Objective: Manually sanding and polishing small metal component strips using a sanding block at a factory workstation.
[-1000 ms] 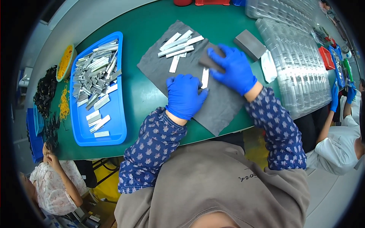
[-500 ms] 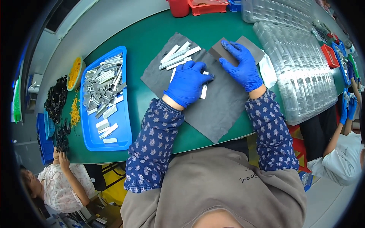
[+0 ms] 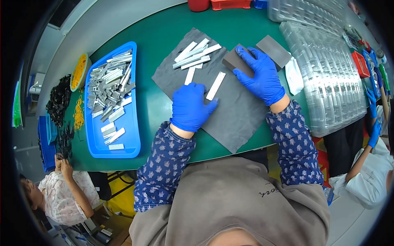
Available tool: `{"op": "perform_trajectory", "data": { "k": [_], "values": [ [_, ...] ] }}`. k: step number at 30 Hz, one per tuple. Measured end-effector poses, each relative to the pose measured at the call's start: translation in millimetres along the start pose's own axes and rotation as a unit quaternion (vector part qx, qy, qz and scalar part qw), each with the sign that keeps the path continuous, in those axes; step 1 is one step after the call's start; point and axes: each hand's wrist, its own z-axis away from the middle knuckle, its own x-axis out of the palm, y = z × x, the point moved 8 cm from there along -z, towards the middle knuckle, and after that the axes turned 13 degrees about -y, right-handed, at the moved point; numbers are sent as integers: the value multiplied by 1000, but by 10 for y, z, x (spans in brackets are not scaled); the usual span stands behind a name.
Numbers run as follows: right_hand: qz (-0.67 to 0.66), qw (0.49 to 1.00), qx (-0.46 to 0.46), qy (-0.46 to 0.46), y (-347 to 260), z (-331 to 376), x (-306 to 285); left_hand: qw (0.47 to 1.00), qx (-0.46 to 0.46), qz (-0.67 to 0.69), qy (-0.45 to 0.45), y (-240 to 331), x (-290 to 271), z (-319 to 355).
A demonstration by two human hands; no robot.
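My left hand (image 3: 188,107), in a blue glove, lies over the dark grey cloth (image 3: 230,127) with its thumb spread from the fingers. Its fingertips reach the lower end of a flat silver metal strip (image 3: 190,75); whether they touch it I cannot tell. Just right of that hand lies another metal strip (image 3: 216,86), slanted and loose on the cloth. My right hand (image 3: 262,78), also gloved, is closed over a dark grey-brown foam-like block (image 3: 234,60). Above both strips several metal strips (image 3: 197,54) lie in a loose pile.
A second grey block (image 3: 274,51) and a white cloth (image 3: 293,76) lie right of my right hand. Stacked clear plastic trays (image 3: 324,82) stand beyond. To the left is a blue tray (image 3: 133,139) heaped with metal pieces. Co-workers sit at both sides.
My left hand has drawn back leftward off the slanted strip, which now shows whole, and sits below the other strip. My right hand stays on the block, slightly shifted.
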Motion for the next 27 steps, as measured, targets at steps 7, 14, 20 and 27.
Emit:
{"op": "perform_trajectory", "data": {
  "k": [7, 14, 20, 27],
  "values": [
    [90, 986, -114, -81, -619, 98, 289, 998, -18, 64, -23, -107, 63, 102],
    [96, 992, -61, -52, -461, -4, 291, 998, -17, 66, -16, -94, 51, 103],
    [101, 991, -59, -59, -416, -59, 234, 998, -14, 56, -21, -75, 42, 110],
    [64, 996, -50, -40, -282, 0, 7, 994, -10, 106, -37, -137, 70, 109]
  ]
}}
